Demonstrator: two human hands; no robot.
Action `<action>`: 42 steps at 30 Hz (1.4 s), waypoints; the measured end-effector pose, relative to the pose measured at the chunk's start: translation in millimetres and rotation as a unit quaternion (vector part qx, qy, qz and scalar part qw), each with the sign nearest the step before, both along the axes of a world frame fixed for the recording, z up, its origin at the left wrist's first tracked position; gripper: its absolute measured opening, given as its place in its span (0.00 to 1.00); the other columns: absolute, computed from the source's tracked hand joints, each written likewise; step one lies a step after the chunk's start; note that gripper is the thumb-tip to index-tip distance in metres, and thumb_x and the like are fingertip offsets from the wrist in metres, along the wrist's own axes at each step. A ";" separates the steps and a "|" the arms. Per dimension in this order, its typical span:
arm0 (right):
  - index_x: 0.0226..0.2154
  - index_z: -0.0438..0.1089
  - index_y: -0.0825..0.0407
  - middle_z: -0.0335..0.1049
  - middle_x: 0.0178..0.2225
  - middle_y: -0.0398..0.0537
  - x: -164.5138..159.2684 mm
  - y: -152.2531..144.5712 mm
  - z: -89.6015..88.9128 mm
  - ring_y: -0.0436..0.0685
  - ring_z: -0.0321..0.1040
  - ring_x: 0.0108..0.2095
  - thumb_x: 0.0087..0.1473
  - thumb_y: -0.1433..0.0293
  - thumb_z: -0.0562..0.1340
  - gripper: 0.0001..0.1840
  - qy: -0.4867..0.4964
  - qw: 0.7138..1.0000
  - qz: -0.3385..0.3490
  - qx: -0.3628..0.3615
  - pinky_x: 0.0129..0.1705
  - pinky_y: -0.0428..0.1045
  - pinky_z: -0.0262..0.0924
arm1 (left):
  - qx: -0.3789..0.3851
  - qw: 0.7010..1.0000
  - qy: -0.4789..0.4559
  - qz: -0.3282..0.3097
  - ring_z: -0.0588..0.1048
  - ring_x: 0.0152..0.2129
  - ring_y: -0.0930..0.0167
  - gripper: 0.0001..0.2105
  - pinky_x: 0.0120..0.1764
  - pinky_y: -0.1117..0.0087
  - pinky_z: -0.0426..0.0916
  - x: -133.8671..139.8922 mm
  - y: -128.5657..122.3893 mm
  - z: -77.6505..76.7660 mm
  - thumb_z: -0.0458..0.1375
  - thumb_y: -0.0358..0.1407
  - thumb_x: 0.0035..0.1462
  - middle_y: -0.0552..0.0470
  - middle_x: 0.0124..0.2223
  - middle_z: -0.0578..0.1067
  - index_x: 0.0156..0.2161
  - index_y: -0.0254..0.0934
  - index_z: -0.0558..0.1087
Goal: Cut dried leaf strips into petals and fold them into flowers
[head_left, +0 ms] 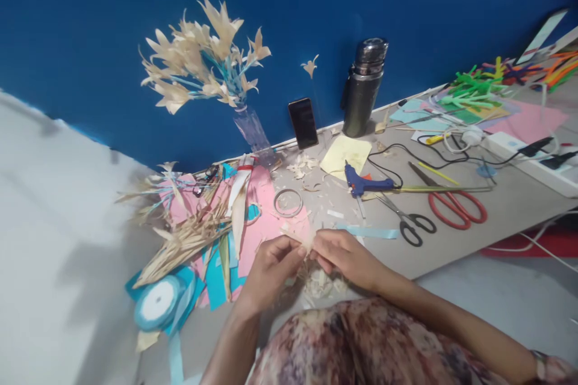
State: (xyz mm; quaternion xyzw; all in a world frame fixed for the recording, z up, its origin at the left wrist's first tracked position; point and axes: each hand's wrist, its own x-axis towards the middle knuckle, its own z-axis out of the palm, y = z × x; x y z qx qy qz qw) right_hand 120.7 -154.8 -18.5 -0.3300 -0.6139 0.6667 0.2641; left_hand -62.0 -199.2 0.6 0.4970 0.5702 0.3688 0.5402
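Close to the table's front edge, my left hand (274,267) pinches a pale strip of dried husk (307,242) between thumb and fingers. From the other side my right hand (344,257) grips the same husk strip, its fingertips nearly meeting those of the left. My fingers cover much of the strip, so its full shape is hidden. Pale husk scraps (318,283) lie heaped just below the hands. Beyond them are a grey ring of tape (288,203) and a light blue ribbon piece (368,232).
A vase (253,129) of husk flowers, a phone (303,123) and a flask (363,93) stand along the blue wall. A glue gun (368,184), black scissors (412,228) and red scissors (460,207) lie right. Dried husks (189,240) and a ribbon roll (157,304) lie left.
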 end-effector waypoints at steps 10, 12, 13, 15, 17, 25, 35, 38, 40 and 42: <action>0.17 0.63 0.54 0.47 0.12 0.33 -7.6 -3.5 -15.5 0.44 0.40 0.14 0.56 0.50 0.63 0.28 0.138 0.975 -0.014 -0.172 0.18 0.45 0.34 | 0.028 0.999 -0.035 -0.007 0.58 0.16 0.79 0.12 0.20 0.77 0.54 1.2 2.2 2.4 0.64 0.42 0.55 0.57 0.18 0.66 0.28 0.33 0.79; 0.17 0.63 0.54 0.44 0.11 0.32 -6.5 -4.8 -17.8 0.43 0.37 0.13 0.56 0.50 0.63 0.28 0.167 0.961 -0.019 -0.219 0.17 0.45 0.31 | 0.022 0.999 -0.036 0.001 0.57 0.15 0.79 0.13 0.19 0.76 0.52 0.1 1.2 -0.1 0.64 0.42 0.54 0.57 0.18 0.65 0.27 0.33 0.78; 0.17 0.63 0.53 0.44 0.11 0.32 -6.3 -5.4 -18.8 0.43 0.36 0.13 0.56 0.51 0.63 0.28 0.178 0.955 -0.023 -0.237 0.17 0.45 0.30 | 0.018 0.999 -0.035 0.002 0.57 0.15 0.79 0.13 0.19 0.76 0.52 -0.5 0.9 -1.1 0.64 0.42 0.54 0.57 0.18 0.65 0.26 0.33 0.78; 0.17 0.62 0.53 0.44 0.11 0.32 -6.2 -6.2 -20.5 0.43 0.35 0.13 0.57 0.51 0.63 0.28 0.196 0.945 -0.029 -0.259 0.17 0.45 0.29 | 0.011 1.000 -0.029 0.001 0.58 0.16 0.78 0.14 0.20 0.76 0.53 -1.4 1.2 -2.4 0.64 0.42 0.54 0.56 0.19 0.65 0.25 0.33 0.77; 0.17 0.62 0.53 0.44 0.12 0.32 -5.4 -5.9 -21.4 0.43 0.35 0.13 0.56 0.51 0.64 0.28 0.202 0.941 -0.033 -0.270 0.17 0.45 0.28 | 0.010 1.000 -0.018 0.002 0.58 0.16 0.78 0.14 0.20 0.75 0.54 -2.5 2.2 -2.5 0.65 0.42 0.53 0.56 0.19 0.65 0.24 0.33 0.77; 0.18 0.58 0.49 0.39 0.13 0.31 57.0 27.5 -3.9 0.45 0.32 0.15 0.51 0.47 0.66 0.28 0.221 0.927 -0.192 -0.235 0.17 0.45 0.32 | 0.004 0.999 -0.015 0.040 0.56 0.15 0.78 0.19 0.19 0.74 0.50 -39.8 -7.8 -2.5 0.66 0.49 0.50 0.57 0.16 0.62 0.21 0.34 0.73; 0.26 0.75 0.54 0.66 0.22 0.41 15.8 13.2 42.0 0.49 0.57 0.23 0.46 0.66 0.70 0.08 -0.069 0.994 0.031 0.081 0.24 0.45 0.48 | -0.004 0.978 0.069 -0.198 0.68 0.20 0.73 0.13 0.25 0.74 0.61 -23.1 12.7 45.5 0.60 0.42 0.58 0.52 0.22 0.71 0.27 0.36 0.76; 0.22 0.73 0.55 0.64 0.20 0.41 8.6 14.3 28.2 0.49 0.57 0.22 0.50 0.65 0.67 0.11 -0.036 0.997 -0.057 0.046 0.24 0.45 0.50 | 0.194 0.964 0.181 -0.012 0.73 0.31 0.65 0.04 0.34 0.70 0.67 -26.5 4.4 59.0 0.66 0.37 0.52 0.50 0.29 0.76 0.33 0.40 0.80; 0.23 0.73 0.54 0.65 0.21 0.42 7.6 14.6 19.4 0.49 0.57 0.23 0.50 0.63 0.67 0.12 -0.005 0.986 -0.164 0.031 0.24 0.45 0.51 | 0.315 0.902 0.222 0.194 0.73 0.37 0.63 0.06 0.40 0.67 0.68 -26.4 -5.8 59.6 0.68 0.34 0.49 0.50 0.33 0.77 0.35 0.43 0.80; 0.24 0.73 0.54 0.65 0.21 0.41 3.8 11.9 14.0 0.49 0.56 0.22 0.50 0.62 0.68 0.12 0.017 0.976 -0.215 0.012 0.24 0.45 0.51 | 0.316 0.881 0.213 0.281 0.73 0.38 0.64 0.02 0.43 0.66 0.67 -18.1 -12.6 50.6 0.66 0.33 0.51 0.51 0.35 0.77 0.32 0.42 0.80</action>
